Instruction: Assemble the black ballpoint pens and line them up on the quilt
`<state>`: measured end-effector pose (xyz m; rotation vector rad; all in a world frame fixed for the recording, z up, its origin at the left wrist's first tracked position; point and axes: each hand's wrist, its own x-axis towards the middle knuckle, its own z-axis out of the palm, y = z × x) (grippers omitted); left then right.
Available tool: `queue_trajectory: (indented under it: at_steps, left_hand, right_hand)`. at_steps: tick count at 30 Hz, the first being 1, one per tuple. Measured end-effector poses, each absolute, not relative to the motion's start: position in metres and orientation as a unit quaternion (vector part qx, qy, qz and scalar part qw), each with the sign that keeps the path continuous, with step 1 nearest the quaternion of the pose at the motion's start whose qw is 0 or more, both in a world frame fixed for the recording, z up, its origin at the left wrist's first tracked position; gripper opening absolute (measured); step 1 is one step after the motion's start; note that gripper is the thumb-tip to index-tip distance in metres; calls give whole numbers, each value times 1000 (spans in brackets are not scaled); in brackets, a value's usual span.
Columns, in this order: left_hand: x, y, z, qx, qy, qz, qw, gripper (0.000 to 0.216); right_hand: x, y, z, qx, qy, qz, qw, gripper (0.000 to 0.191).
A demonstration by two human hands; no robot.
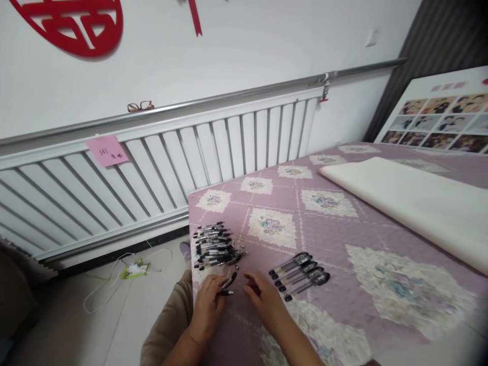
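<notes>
A pen row (299, 276) looks done, a big pile (215, 247) waits, the left hand (209, 300) pinches pen pieces (229, 281), and the right hand (268, 301) has fingers apart

The square pink paper note (107, 151) on the white metal radiator (212, 147) bore handwritten "361", its other characters unclear; the round red cut-out (72, 7) on the white wall (267, 40) showed part of 囍.

Left hand (209, 297) holding pens (229, 281), right hand (267, 301) (loosely curled), flowered cloth (316, 235).
</notes>
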<state>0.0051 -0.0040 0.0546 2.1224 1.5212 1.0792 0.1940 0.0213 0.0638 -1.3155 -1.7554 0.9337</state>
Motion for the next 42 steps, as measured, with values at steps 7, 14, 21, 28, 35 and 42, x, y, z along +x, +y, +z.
queue_trajectory:
  at_steps: [7,14,21,28,35,42]
  left_hand:
    - [26,-9,47,764,489,369,202,51]
    - [32,-7,51,768,540,309,156,47]
    - [29,-5,70,800,526,235,169,24]
    - [19,-5,70,798,523,242,176,13]
    - [24,-8,66,805,539,216,121,13]
    - [19,-7,62,785,549,243,152,11]
  right_hand:
    - [188,17,67,-495,-647,419,401,34]
    - [206,24,60,-538,-575,379,486,38]
    - [229,21,57,-537,-517,411,525,39]
    - [237,13,57,-534,-541,407,506,38]
    - [237,12,51,-526,-555,395,510,41]
    - [234,9,62,-546,-568,396,472,33]
